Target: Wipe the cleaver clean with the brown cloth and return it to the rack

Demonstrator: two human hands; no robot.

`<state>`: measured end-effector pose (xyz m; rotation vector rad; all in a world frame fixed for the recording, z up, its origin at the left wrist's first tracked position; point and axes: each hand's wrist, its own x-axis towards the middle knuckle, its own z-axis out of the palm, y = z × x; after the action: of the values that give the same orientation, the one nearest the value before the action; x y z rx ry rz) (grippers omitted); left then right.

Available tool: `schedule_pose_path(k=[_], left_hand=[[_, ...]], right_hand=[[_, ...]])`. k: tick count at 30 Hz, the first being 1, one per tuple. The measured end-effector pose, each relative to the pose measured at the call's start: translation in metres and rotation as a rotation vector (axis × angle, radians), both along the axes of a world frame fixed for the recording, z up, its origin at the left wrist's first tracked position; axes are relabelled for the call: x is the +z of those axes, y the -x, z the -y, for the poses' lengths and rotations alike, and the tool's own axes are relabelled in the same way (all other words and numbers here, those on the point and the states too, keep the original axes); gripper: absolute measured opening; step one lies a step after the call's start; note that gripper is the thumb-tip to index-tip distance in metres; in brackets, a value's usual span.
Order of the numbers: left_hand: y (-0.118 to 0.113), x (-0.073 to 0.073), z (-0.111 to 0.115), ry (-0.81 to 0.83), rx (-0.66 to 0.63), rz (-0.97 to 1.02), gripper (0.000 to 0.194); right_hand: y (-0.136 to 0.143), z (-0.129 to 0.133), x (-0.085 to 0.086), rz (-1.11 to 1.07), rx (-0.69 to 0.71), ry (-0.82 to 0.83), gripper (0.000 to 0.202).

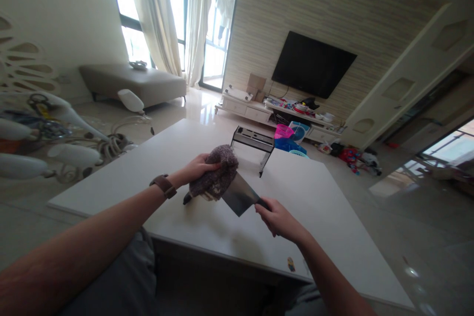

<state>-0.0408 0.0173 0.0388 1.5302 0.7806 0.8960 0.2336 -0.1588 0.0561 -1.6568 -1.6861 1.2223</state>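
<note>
My left hand (200, 168) is closed on a bunched brown-grey cloth (218, 170), with a strapped band on the wrist. The cloth wraps the far part of a cleaver (240, 195), whose broad dark blade is tilted above the white table. My right hand (276, 215) grips the cleaver's black handle, fingers wrapped round it. Under the cloth, a black handle-like end (187, 198) rests on the table; what it belongs to is hidden. A metal rack with slots (254, 138) stands on the table just beyond my hands.
The white table (314, 207) spreads around my hands, with a small sticker (291, 263) near its front edge. Pink and blue plastic baskets (284, 132) stand behind it. Lamp-like white fittings and tangled tubing (114, 143) lie left. A TV (314, 64) hangs on the far wall.
</note>
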Motion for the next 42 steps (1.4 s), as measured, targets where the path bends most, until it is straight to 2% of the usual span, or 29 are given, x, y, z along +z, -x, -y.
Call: schedule_pose_path(k=[15,33,37,42], left_hand=[[0.0011,0.0039,0.0022,-0.009,0.001,-0.032,0.043],[0.0018,0.0014,0.0004,-0.051,0.004,-0.066,0.043],[0.0017,0.0018,0.0020,-0.017,0.018,-0.043,0.044],[-0.0026,0.0020,0.0059,0.147,0.136,0.091,0.048]], right_hand=[[0.0036,0.0004,-0.0002,0.044,0.003,-0.032,0.027],[0.0034,-0.0002,-0.0030,0.032,0.003,-0.020,0.027],[0.0044,0.0002,-0.0022,0.030,0.006,-0.029,0.027],[0.0077,-0.0001,-0.0003,-0.023,-0.028,-0.042,0.028]])
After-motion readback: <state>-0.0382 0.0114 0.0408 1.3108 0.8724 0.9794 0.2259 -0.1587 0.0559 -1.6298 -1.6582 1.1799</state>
